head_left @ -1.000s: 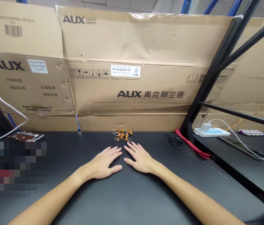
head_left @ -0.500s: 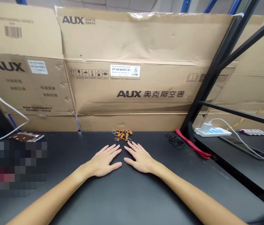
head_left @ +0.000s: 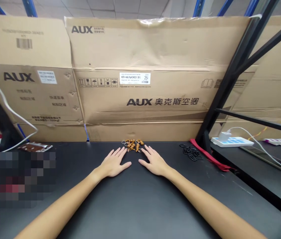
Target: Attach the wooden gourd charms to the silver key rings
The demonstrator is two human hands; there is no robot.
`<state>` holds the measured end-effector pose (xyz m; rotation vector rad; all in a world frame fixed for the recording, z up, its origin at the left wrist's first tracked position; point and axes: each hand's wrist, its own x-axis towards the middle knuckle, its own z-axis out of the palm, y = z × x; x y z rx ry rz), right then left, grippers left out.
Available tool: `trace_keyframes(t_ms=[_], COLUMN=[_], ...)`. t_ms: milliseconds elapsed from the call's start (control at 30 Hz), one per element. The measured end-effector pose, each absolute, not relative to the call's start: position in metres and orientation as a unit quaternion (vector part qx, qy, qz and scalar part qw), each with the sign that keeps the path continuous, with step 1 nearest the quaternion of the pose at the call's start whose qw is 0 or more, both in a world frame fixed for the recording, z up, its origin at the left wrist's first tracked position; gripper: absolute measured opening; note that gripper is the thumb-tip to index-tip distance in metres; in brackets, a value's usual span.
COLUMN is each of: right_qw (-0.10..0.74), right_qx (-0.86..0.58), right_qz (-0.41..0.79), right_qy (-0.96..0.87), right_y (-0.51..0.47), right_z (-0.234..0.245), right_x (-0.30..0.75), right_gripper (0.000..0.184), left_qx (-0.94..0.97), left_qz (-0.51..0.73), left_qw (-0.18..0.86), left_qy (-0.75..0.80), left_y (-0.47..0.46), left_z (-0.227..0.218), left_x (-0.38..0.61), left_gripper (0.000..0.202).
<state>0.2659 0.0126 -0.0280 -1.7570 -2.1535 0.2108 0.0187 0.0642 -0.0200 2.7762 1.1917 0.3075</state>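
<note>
My left hand (head_left: 114, 162) lies palm down on the black table (head_left: 140, 205), its fingers spread and nothing in it. To its right, my right hand (head_left: 154, 161) rests the same way, also holding nothing. Just beyond the fingertips sits a small heap of orange-brown gourd-shaped keychains (head_left: 132, 145) with metal rings. The fingertips of both hands are close to the heap's near edge; whether they touch it I cannot tell. Farther right lies a pile of black oval rings or links (head_left: 191, 152).
Large cardboard boxes (head_left: 140, 113) stand along the back edge. A red strap (head_left: 210, 157) lies beside a black metal frame (head_left: 226, 86) at the right. Beyond it are a white power strip (head_left: 231, 142) and a cable. A brown packet (head_left: 36, 147) lies at the left, behind a blurred patch.
Both hands have slid a little forward toward the keychains and somewhat apart from each other. The view has shifted slightly; the keychains and black links lie as before.
</note>
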Motion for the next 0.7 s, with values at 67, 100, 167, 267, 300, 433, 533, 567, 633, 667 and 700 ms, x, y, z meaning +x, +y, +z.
trace_keyframes(t_ms=[67, 100, 167, 267, 300, 433, 533, 567, 633, 667, 700], right_qw=[0.183, 0.192, 0.217, 0.250, 0.258, 0.281, 0.328, 0.337, 0.327, 0.313, 0.298], right_qx=[-0.615, -0.609, -0.593, -0.554, -0.535, -0.460, -0.460, -0.465, -0.474, -0.478, -0.482], right_qz=[0.068, 0.062, 0.048, 0.038, 0.038, 0.058, 0.054, 0.051, 0.049, 0.049, 0.048], right_qy=[-0.764, -0.767, -0.774, -0.793, -0.804, -0.840, -0.823, -0.817, -0.816, -0.819, -0.822], right_y=[0.013, 0.013, 0.009, -0.001, -0.005, -0.019, -0.021, -0.021, -0.019, -0.018, -0.018], right_z=[-0.028, -0.028, -0.027, -0.025, -0.023, -0.015, -0.012, -0.012, -0.013, -0.014, -0.015], right_x=[0.267, 0.267, 0.266, 0.262, 0.259, 0.247, 0.243, 0.243, 0.244, 0.245, 0.245], right_gripper=[0.068, 0.063, 0.050, 0.031, 0.027, 0.025, 0.030, 0.030, 0.027, 0.024, 0.022], left_qx=[0.911, 0.910, 0.909, 0.911, 0.912, 0.914, 0.914, 0.918, 0.928, 0.933, 0.936], left_qz=[0.101, 0.105, 0.116, 0.137, 0.145, 0.220, 0.253, 0.250, 0.233, 0.225, 0.220], left_qw=[0.057, 0.057, 0.057, 0.055, 0.055, 0.050, 0.060, 0.063, 0.070, 0.073, 0.076], left_qy=[0.395, 0.396, 0.396, 0.386, 0.379, 0.338, 0.310, 0.302, 0.281, 0.272, 0.265], left_y=[0.064, 0.064, 0.060, 0.052, 0.049, 0.035, 0.024, 0.022, 0.019, 0.018, 0.018], left_z=[-0.019, -0.019, -0.017, -0.015, -0.014, -0.011, -0.009, -0.008, -0.006, -0.006, -0.006], left_x=[0.020, 0.020, 0.020, 0.018, 0.018, 0.021, 0.027, 0.029, 0.032, 0.033, 0.034], left_gripper=[0.077, 0.076, 0.074, 0.065, 0.061, 0.043, 0.034, 0.032, 0.023, 0.019, 0.017])
